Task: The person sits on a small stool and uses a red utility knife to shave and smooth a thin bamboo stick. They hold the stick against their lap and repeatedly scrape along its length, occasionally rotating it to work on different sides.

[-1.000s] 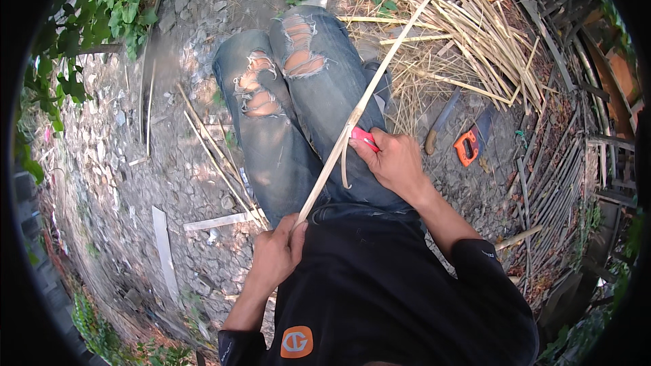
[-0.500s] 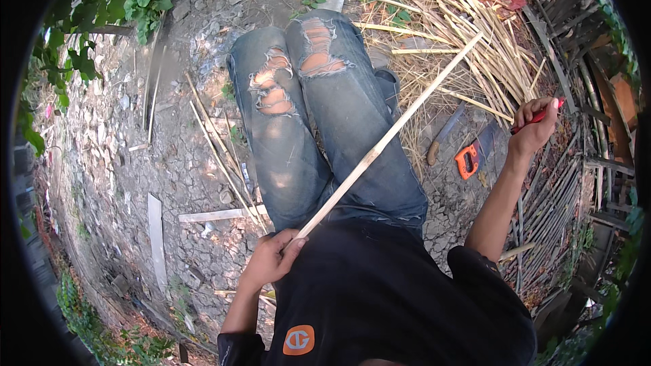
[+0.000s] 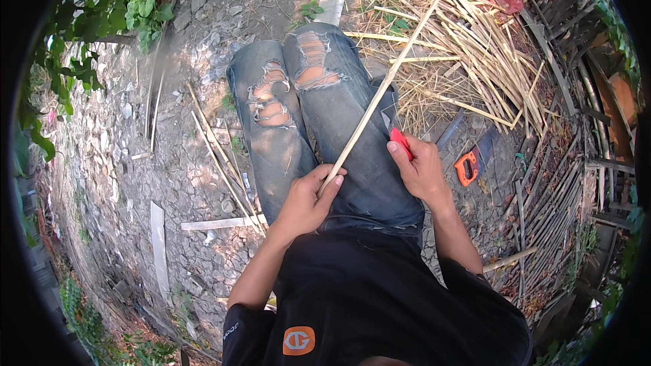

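Right hand [image 3: 419, 168] back from its outstretched position half a second ago, now beside the bamboo strip [image 3: 390, 80]; fingers closed on a red-handled knife [image 3: 400, 142]; strip slants across the lap in torn jeans [image 3: 319, 115]; left hand [image 3: 306, 202] pinches its lower end; looks like shaving resuming; next stroke calls for blade set on strip; bamboo pile [image 3: 475, 54] beyond.

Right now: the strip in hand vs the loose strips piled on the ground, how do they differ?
The bamboo strip is raised at a slant across the lap, its near end pinched in the left hand; the pile of strips lies flat on the ground, untouched. The held strip is one long, straight, clean length; the pile is a crisscross of many pieces among dry trimmings. The right hand holds a red-handled tool beside the held strip. Both are pale yellow.
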A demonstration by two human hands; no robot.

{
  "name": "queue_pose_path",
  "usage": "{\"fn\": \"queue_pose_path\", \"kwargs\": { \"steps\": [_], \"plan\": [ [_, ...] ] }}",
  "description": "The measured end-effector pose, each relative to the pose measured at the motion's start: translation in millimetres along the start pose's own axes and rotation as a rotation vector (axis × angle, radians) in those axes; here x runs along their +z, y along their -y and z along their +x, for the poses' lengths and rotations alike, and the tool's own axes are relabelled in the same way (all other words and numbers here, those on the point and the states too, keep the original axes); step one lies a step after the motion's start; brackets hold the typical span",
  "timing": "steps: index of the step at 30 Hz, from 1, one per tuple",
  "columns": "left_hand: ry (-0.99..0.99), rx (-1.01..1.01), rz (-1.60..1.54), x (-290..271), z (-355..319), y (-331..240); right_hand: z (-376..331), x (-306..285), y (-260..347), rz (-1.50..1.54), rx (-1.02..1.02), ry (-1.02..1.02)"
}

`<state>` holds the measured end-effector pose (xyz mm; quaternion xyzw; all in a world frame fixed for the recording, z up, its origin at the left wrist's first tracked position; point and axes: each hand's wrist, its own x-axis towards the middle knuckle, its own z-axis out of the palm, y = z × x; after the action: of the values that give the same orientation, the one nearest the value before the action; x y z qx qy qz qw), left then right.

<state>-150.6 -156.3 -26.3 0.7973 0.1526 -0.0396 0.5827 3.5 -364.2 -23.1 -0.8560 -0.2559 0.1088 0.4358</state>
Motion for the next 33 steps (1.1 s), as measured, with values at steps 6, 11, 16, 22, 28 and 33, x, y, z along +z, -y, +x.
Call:
{"fn": "queue_pose_path", "kwargs": {
  "steps": [6, 11, 16, 22, 28, 33],
  "plan": [
    [0.001, 0.014, -0.06, 12, 17, -10, -3, 11, 8, -0.205, -0.116, 0.163],
    [0.053, -0.019, -0.078, 10, 24, -8, -2, 14, 16, -0.171, -0.095, 0.182],
    [0.069, -0.051, -0.064, 4, 17, 0, 8, 20, 20, -0.2, -0.012, 0.163],
    [0.097, -0.079, 0.133, -18, -25, -16, 41, 5, -18, -0.325, 0.074, -0.075],
    [0.202, -0.116, 0.157, -60, -114, 21, 70, -120, -163, 0.119, 0.364, -0.677],
    [0.118, -0.131, 0.172, -42, -107, 28, 55, -139, -135, 0.466, 0.348, -0.614]
  ]
}}
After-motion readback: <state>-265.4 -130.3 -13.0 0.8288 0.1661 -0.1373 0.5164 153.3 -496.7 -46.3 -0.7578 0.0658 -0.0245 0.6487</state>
